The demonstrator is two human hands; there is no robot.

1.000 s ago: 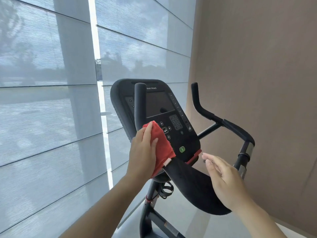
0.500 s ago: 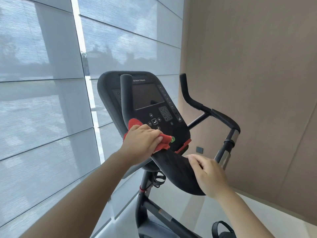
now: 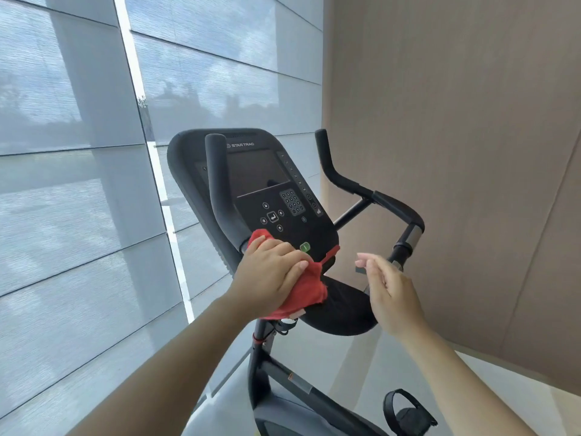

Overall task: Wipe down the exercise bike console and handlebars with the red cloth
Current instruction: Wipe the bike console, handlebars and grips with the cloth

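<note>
Left hand grips the red cloth, bunched and pressed onto the crossbar just under the console. Left handlebar upright rises from right beside the cloth, long axis near vertical, so it looks like the easy next stroke. Right handlebar is well apart, nearer the right hand, which hovers empty with fingers relaxed.

Bare left hand and bare right hand, slim-fingered, with short rounded nails. Behind the hands, bare wrists, then left forearm and right forearm, both uncovered back to the lower frame edge.
</note>
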